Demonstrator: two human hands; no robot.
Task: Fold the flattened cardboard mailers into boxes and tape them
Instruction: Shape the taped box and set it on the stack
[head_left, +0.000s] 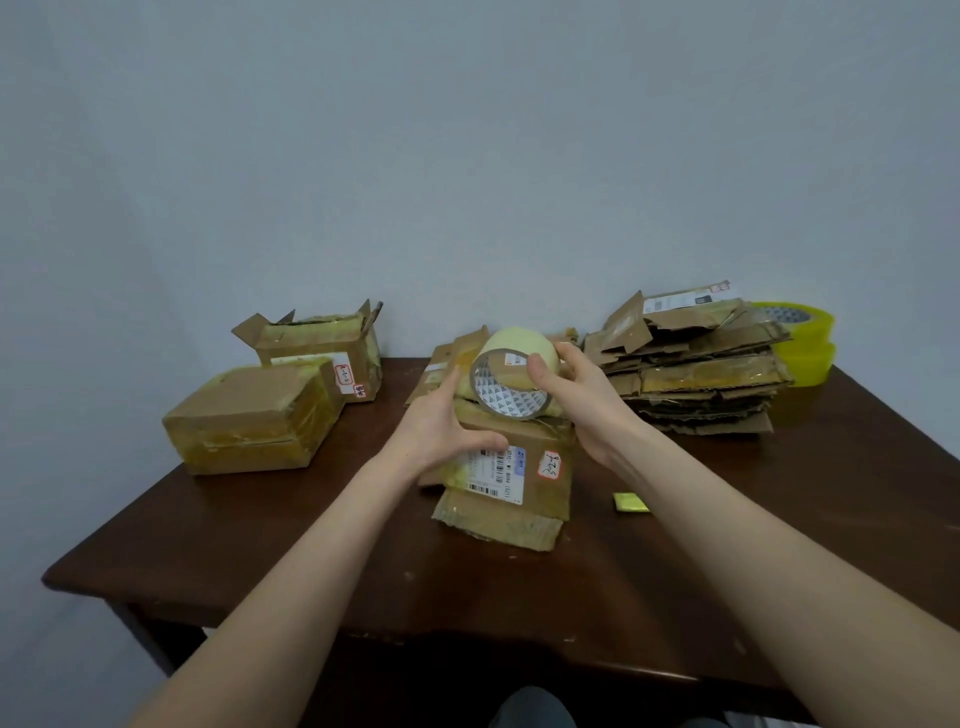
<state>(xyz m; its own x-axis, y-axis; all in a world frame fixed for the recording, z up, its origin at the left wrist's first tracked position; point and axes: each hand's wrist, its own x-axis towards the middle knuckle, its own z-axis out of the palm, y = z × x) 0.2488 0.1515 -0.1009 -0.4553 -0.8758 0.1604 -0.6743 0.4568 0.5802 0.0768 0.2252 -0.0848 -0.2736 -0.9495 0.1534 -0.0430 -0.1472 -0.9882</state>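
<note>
A brown cardboard box (511, 483) with a white shipping label stands at the middle of the dark wooden table (291, 551), its lower flap lying toward me. My left hand (441, 426) grips the box's left upper edge. My right hand (576, 395) holds a pale yellow tape roll (511, 376) just above the box top, thumb on the roll's rim. A stack of flattened mailers (696, 369) lies at the back right.
A taped closed box (254, 418) and an open-topped box (324, 348) stand at the back left. Two yellow tape rolls (802, 340) are stacked behind the flattened pile. A small yellow tape scrap (629, 503) lies right of the box. A pale wall rises behind the table.
</note>
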